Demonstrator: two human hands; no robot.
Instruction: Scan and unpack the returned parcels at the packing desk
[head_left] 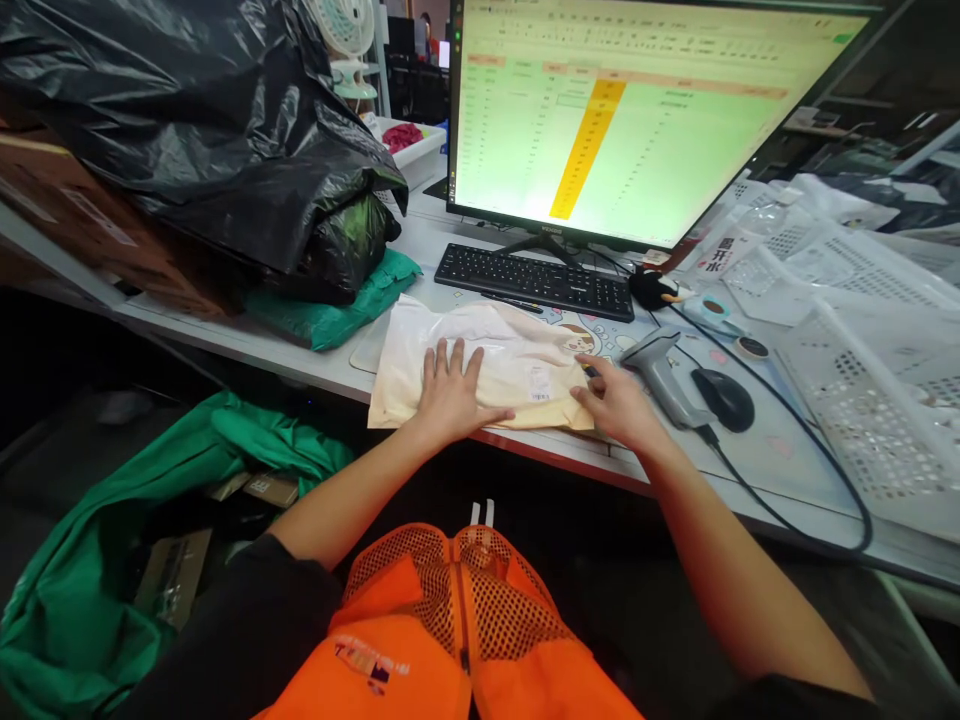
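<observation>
A cream plastic-wrapped package (495, 350) with a small white label (538, 384) lies flat on the desk in front of me. My left hand (450, 392) rests on it palm down, fingers spread. My right hand (616, 402) touches the package's right corner beside the label, fingers curled at the edge; I cannot make out anything held. A grey handheld barcode scanner (660, 368) lies just right of that hand, its cable trailing off the desk.
A black keyboard (536, 280) and a large monitor (637, 110) showing a spreadsheet stand behind the package. Right: a black mouse (724, 398), tape rolls, white perforated baskets (862, 400). Left: black bags (210, 140), a green mailer (337, 310). A green sack (112, 540) sits below the desk.
</observation>
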